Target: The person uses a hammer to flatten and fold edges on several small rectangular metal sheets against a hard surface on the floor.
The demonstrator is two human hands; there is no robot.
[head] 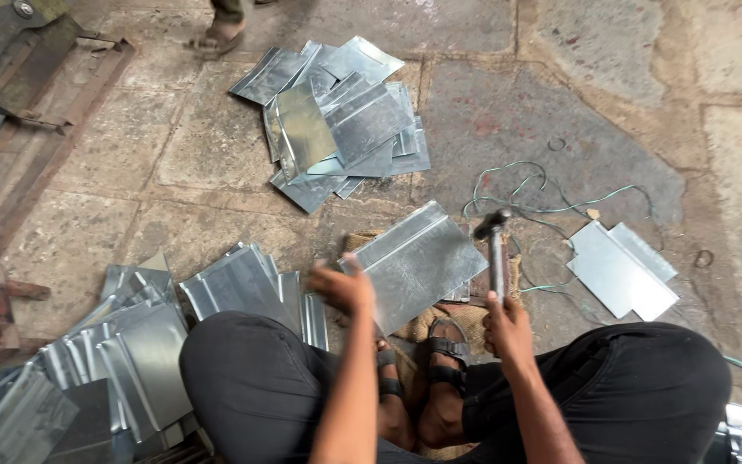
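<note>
Sheet metal panel [418, 262] lay steadied by the left hand [343, 288] at nine o'clock, grip clamped on its edge; right hand [506, 326] gripped the hammer [495, 249] raised at three o'clock.

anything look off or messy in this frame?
Loose green wire snakes tangled across the stone floor, just beyond the hammer in the right hand. The far heap of metal sheets is jumbled. No damage visible.

No packages, labels, signs or screens show anywhere in this view of the floor.
</note>
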